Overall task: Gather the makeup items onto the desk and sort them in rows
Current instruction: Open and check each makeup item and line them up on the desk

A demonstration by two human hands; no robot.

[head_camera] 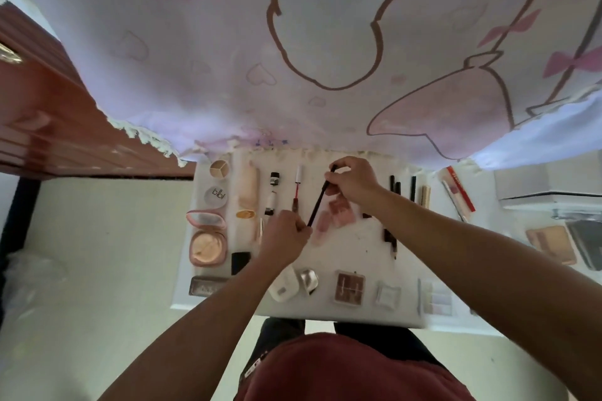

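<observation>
Makeup items lie in rows on the white bench, compacts nearest me. Beyond them my left hand and right hand each pinch an end of a black pencil, fingers curled. Tubes line the far edge.

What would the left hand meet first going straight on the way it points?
Likely the pink lip tubes lying on the desk just past the left hand, which grips the lower end of the black pencil. Next comes the right hand. Height is unclear, so it might pass over them.
</observation>
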